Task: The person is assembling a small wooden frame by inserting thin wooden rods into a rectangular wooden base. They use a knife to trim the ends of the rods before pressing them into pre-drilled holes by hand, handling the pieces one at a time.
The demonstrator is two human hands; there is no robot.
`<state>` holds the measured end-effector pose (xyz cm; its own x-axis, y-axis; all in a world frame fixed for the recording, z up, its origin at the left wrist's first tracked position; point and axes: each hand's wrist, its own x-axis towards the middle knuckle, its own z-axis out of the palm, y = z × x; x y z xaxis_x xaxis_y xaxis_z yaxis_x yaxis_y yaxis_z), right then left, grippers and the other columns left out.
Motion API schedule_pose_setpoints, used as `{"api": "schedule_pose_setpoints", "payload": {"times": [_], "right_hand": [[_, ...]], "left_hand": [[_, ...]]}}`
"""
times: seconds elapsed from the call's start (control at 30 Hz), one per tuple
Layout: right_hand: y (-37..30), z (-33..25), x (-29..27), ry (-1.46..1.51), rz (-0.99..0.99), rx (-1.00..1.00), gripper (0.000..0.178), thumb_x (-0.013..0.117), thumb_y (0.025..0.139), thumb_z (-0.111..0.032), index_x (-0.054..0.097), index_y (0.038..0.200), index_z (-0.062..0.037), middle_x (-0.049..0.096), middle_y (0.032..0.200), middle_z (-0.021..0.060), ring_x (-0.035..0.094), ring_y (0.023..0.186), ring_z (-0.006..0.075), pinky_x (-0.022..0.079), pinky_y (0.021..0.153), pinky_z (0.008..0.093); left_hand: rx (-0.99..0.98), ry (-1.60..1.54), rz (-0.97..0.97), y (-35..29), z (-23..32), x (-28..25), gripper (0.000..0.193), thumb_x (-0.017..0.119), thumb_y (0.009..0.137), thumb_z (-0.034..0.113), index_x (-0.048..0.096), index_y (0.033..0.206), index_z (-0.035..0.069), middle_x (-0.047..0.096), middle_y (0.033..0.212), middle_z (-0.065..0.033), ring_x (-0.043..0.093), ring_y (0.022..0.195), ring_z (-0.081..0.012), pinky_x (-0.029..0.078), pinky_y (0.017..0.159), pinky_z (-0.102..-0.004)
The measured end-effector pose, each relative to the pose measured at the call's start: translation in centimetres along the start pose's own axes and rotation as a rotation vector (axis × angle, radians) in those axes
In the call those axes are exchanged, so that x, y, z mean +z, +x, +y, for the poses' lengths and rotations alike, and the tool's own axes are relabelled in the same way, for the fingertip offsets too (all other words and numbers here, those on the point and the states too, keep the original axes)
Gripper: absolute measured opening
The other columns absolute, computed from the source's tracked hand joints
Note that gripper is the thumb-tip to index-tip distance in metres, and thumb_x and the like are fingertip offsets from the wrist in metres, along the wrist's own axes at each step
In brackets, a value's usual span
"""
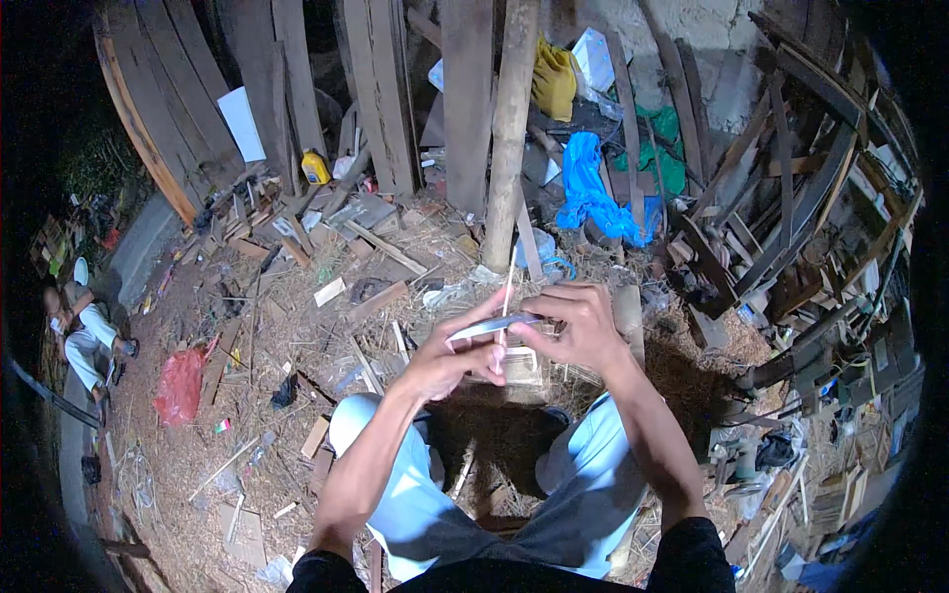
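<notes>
Both hands meet in front of me, above my knees. My right hand (578,324) is closed round the handle end of a knife, whose shiny blade (484,328) points left. Upright between the fingers of my left hand (442,358) is a thin pale wooden stick (508,282), its upper end rising above the hand. The blade lies across the stick and looks to touch it. Fingers hide the knife's handle and part of the stick. Behind and below the hands sits a small bundle of pale wood pieces (521,366).
A wooden post (511,138) stands straight ahead, with tall planks (376,99) behind. Wood scraps and shavings litter the ground. A red plastic bag (182,385) lies left, a blue plastic sheet (588,188) ahead right. Stacked timber (811,217) fills the right. Another person (87,336) sits far left.
</notes>
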<state>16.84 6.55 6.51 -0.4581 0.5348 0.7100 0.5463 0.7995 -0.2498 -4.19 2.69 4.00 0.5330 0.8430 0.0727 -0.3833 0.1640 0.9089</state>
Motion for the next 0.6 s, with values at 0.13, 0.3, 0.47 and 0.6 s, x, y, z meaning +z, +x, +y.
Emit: {"api": "schedule_pose_setpoints", "payload": {"times": [0.13, 0.3, 0.47, 0.6], "right_hand": [[0.2, 1.0, 0.7, 0.047, 0.037, 0.034, 0.023, 0.071, 0.072, -0.029, 0.069, 0.070, -0.0062, 0.063, 0.062, 0.0073, 0.060, 0.052, 0.0196, 0.045, 0.046, 0.0312], [0.2, 1.5, 0.8, 0.061, 0.069, 0.099, 0.025, 0.071, 0.071, -0.031, 0.069, 0.072, -0.0056, 0.063, 0.064, 0.0092, 0.062, 0.057, 0.0245, 0.047, 0.051, 0.0330], [-0.2, -0.3, 0.5, 0.075, -0.012, 0.110, 0.027, 0.070, 0.072, -0.032, 0.069, 0.073, -0.0050, 0.065, 0.070, 0.0132, 0.064, 0.062, 0.0277, 0.048, 0.054, 0.0338], [0.4, 2.6, 0.0, 0.085, 0.060, 0.357, 0.026, 0.071, 0.073, -0.031, 0.070, 0.076, -0.0057, 0.066, 0.073, 0.0128, 0.065, 0.064, 0.0258, 0.050, 0.060, 0.0330]], "left_hand": [[0.001, 0.077, -0.006, 0.9, -0.4, -1.5, 0.060, 0.063, 0.081, 0.003, 0.036, 0.135, 0.003, 0.054, 0.087, -0.0021, 0.058, 0.072, -0.0118, 0.058, 0.065, -0.0300], [-0.007, 0.033, 0.000, 0.2, -0.8, -0.4, 0.067, 0.062, 0.082, 0.003, 0.026, 0.140, 0.005, 0.053, 0.087, -0.0019, 0.057, 0.073, -0.0121, 0.057, 0.066, -0.0300], [-0.042, 0.072, -0.066, 0.2, -0.5, -0.7, 0.069, 0.061, 0.082, 0.002, 0.024, 0.140, 0.006, 0.052, 0.088, -0.0027, 0.058, 0.071, -0.0132, 0.058, 0.066, -0.0309], [-0.008, -0.009, -0.071, 0.5, -0.1, -0.4, 0.069, 0.061, 0.082, 0.001, 0.025, 0.140, 0.008, 0.050, 0.087, -0.0009, 0.056, 0.071, -0.0101, 0.059, 0.068, -0.0305]]}}
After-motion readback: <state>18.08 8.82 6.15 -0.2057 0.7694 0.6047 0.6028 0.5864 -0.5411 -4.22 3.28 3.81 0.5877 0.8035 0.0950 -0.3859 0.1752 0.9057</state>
